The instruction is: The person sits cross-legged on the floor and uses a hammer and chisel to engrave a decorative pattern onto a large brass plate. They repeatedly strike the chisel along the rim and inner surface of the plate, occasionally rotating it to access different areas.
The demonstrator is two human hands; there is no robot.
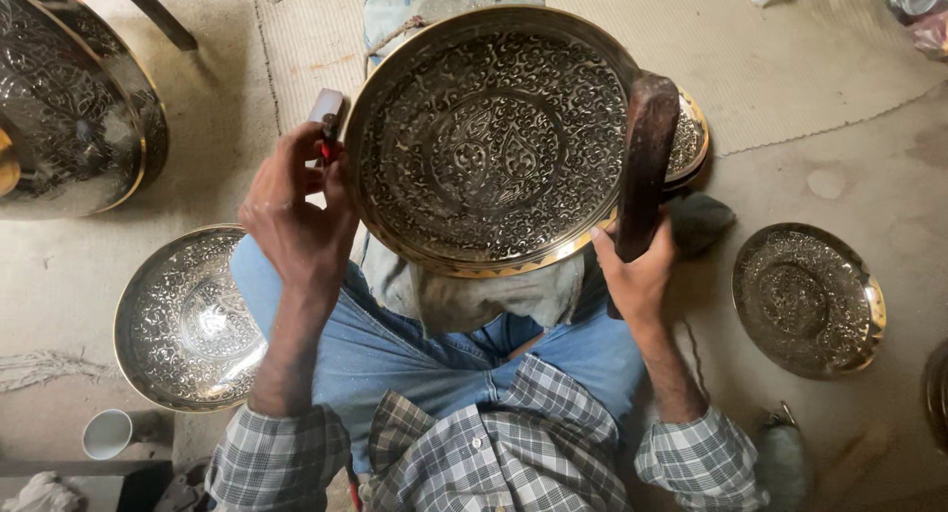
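On the lap of the seated person, over a grey cloth spread across blue jeans, a large engraved brass plate rested, tilted up toward the camera, its dense floral pattern facing the viewer. Left hand was at the plate's left rim, fingers curled closed around a small tool with a red grip and pale head; the tool head stood just beside the rim. Right hand was at the lower right rim, closed around the bottom of a dark, rust-brown wooden block that stood upright against the plate's right edge, covering part of it. A second plate edge showed just behind the block.

Surroundings, on the floor: an engraved bowl-shaped plate near the left knee; a smaller engraved plate well apart to the right; a large engraved tray at upper left, partly out of frame. A white cup lay on its side at lower left. A woven mat lay beyond the plates. Sleeves were plaid, rolled at the forearm.
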